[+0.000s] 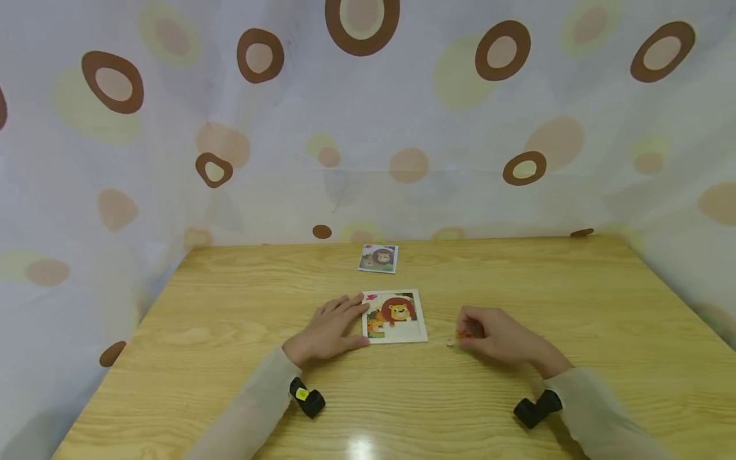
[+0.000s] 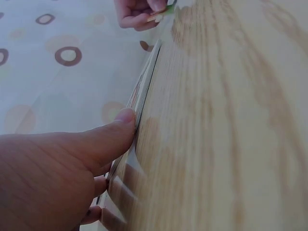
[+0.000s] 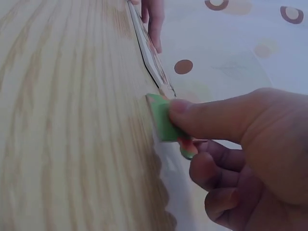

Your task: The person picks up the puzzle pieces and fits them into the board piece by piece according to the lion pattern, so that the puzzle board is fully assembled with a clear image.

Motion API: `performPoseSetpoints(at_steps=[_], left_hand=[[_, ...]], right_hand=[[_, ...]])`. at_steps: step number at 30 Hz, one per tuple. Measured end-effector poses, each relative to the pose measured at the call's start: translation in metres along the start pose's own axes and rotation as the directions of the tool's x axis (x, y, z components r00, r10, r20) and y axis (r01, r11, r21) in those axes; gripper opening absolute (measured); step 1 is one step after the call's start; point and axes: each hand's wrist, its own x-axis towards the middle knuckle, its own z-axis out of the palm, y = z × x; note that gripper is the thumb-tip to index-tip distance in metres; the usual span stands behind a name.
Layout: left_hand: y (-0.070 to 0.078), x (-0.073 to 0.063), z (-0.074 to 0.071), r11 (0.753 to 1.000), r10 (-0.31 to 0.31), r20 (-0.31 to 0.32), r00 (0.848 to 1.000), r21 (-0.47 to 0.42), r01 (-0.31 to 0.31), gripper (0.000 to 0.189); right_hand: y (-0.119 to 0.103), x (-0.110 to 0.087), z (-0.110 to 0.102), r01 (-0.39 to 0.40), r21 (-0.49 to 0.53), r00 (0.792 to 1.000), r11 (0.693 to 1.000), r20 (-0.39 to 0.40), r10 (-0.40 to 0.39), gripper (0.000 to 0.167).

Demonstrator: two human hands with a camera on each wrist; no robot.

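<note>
From the head view, the left hand (image 1: 329, 330) lies flat with straight fingers against the left edge of a square white-framed lion picture puzzle board (image 1: 396, 316) on the light wooden tabletop (image 1: 230, 332). The right hand (image 1: 496, 335), just right of the board, pinches a small green-and-orange puzzle piece (image 1: 462, 335); a small lion picture card (image 1: 378, 258) lies farther back.

In the left wrist view, the left thumb (image 2: 108, 137) touches the board's edge (image 2: 144, 91).

In the right wrist view, the grip of thumb (image 3: 211, 118) and fingers clamps the piece (image 3: 166, 120), on the tabletop beside the board (image 3: 151, 55).

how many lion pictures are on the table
2. One is the puzzle board at the table's centre, under the left hand's fingertips. The other is a small card beyond it, near the far edge.
</note>
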Motion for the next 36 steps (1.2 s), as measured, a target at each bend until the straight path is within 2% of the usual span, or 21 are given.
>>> performPoseSetpoints(at_steps=[6,17,28,36], left_hand=[[0.000,0.000,-0.002,1.000,0.011,0.001,1.000,-0.005,-0.011,0.067],[0.000,0.001,-0.003,1.000,0.007,0.006,1.000,-0.001,-0.007,0.067],[0.001,0.002,-0.004,1.000,-0.004,0.019,1.000,0.010,0.004,0.066],[0.001,0.001,-0.003,1.000,-0.018,0.015,1.000,0.008,0.017,0.066]], right_hand=[[-0.006,0.014,0.008,0.005,0.016,0.999,1.000,-0.032,-0.004,0.010],[-0.020,0.045,0.024,-0.001,0.053,1.000,0.999,-0.001,0.001,0.007],[-0.022,0.069,0.038,0.001,0.107,1.000,0.994,-0.003,-0.001,0.006],[-0.026,0.082,0.046,0.005,0.090,1.000,0.996,-0.001,-0.005,0.005]])
